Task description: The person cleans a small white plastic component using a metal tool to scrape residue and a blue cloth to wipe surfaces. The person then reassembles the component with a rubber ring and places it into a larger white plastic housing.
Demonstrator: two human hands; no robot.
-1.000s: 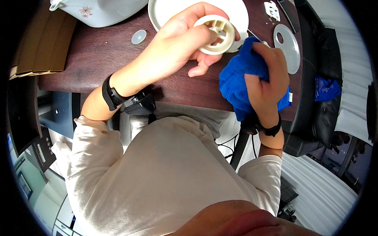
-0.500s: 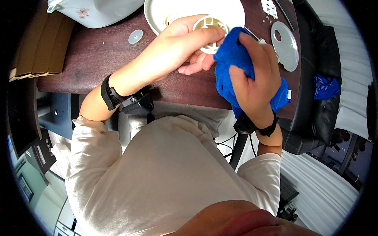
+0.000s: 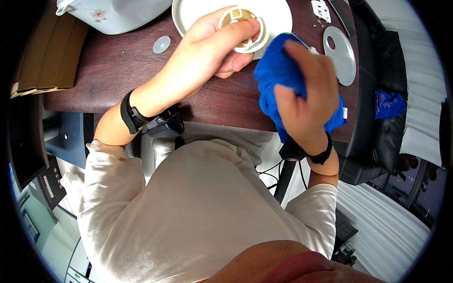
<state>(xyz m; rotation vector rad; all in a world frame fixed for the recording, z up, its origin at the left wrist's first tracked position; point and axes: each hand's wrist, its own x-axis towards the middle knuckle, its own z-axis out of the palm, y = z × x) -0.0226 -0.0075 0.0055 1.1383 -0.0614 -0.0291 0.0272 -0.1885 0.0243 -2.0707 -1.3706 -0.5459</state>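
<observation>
My left hand (image 3: 214, 45) is closed around a round cream plastic part (image 3: 258, 41) with a raised rim and small ribs inside. My thumb presses into its hollow. Bunched in my right hand (image 3: 309, 87) is a blue cloth (image 3: 278, 66), its lower end hanging past the table's front edge. The cloth is just right of the plastic part, with a gap between them. Behind my left hand lies a large white round piece (image 3: 278, 19), partly covered by the hand and the part. The tips of my right fingers are blurred.
A small translucent disc (image 3: 161, 45) lies on the dark red-brown table (image 3: 118, 66). At the right are a grey oval plate with a hole (image 3: 347, 61) and a white plastic piece (image 3: 321, 10). A white basin (image 3: 118, 19) and cardboard (image 3: 52, 52) occupy the left. A black sofa (image 3: 368, 141) stands beyond.
My left hand has drawn the plastic part slightly left and up, away from the cloth. The part has tilted to show more of its outer side. My right hand keeps hold of the cloth.
</observation>
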